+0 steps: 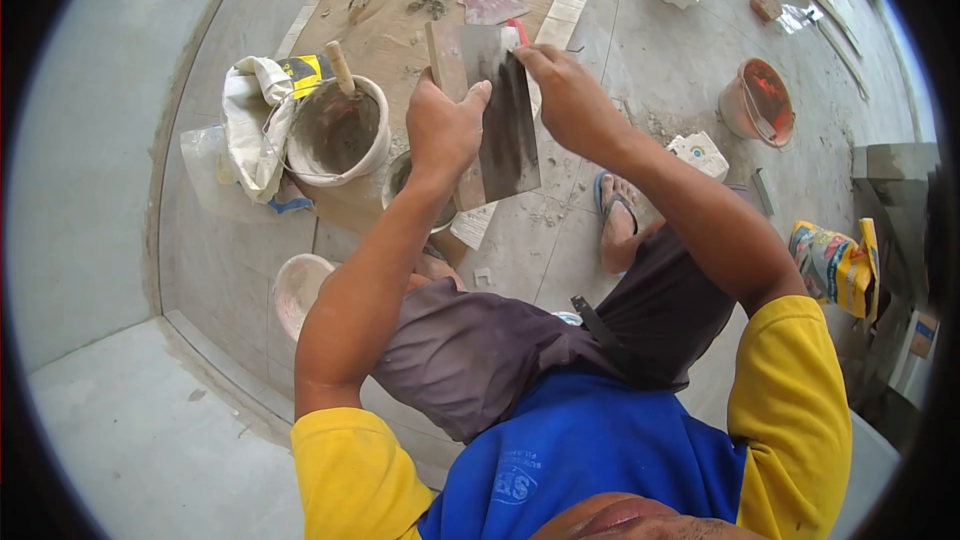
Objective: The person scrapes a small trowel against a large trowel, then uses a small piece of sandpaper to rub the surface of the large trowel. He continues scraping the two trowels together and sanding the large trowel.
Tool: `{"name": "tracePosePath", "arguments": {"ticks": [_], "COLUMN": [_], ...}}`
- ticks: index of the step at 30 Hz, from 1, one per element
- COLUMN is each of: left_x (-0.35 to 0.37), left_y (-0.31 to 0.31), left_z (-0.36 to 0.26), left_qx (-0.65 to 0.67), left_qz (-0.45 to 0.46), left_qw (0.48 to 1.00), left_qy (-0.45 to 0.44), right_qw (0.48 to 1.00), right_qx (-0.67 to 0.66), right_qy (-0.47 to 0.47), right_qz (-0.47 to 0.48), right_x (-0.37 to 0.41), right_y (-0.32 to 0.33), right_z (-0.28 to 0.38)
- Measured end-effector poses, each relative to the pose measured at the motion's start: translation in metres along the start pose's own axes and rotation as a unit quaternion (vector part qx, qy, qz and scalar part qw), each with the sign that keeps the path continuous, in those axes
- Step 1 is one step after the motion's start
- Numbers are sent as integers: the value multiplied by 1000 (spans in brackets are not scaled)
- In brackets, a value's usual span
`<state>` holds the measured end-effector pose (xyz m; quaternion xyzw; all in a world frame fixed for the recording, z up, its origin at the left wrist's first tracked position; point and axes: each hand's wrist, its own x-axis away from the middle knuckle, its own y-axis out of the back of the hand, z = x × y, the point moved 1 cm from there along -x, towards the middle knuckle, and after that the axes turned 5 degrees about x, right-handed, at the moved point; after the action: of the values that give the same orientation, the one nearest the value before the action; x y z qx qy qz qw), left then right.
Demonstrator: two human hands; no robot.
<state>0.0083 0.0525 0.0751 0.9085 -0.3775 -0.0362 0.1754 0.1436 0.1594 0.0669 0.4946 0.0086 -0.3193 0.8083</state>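
Observation:
Both of my hands are raised in front of me around a flat rectangular grey plate (511, 130), smeared dark across its face. A paler beige strip (440, 48) runs along its left side. My left hand (447, 130) is closed on the left side, thumb laid over the front. At the upper right edge, my right hand (572, 98) has its fingers closed against the plate. A small red piece (517, 30) shows just above those fingertips; I cannot tell whether it belongs to the plate.
Left of my hands stands a mortar-coated bucket (375, 155) with a wooden handle (340, 68) sticking out, beside a white sack (240, 120). Ahead lies a sandy board (385, 15) with a pinkish sheet (495, 5). An orange bucket (740, 105) and yellow bag (835, 265) are right.

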Motion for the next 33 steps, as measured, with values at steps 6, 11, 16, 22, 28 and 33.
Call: {"name": "tracePosePath", "arguments": {"ticks": [6, 11, 16, 22, 28, 33], "left_x": [-1, 1, 0, -2, 0, 0], "left_y": [-2, -2, 0, -3, -3, 0], "left_z": [7, 2, 3, 4, 1, 3], "left_qx": [9, 2, -10, 5, 0, -5], "left_qz": [1, 8, -5, 9, 13, 5], "left_qw": [1000, 1000, 1000, 1000, 1000, 1000], "left_qy": [-5, 8, -3, -4, 8, 2], "right_qw": [1000, 998, 1000, 999, 999, 1000], "right_qx": [12, 3, 0, 8, 4, -13], "right_qy": [-7, -49, -2, -33, -46, 2], "right_qz": [-5, 28, 3, 13, 22, -12], "right_x": [0, -7, 0, -5, -5, 2], "right_y": [0, 5, -1, 2, 6, -1], "right_z": [-2, -7, 1, -5, -7, 1]}}
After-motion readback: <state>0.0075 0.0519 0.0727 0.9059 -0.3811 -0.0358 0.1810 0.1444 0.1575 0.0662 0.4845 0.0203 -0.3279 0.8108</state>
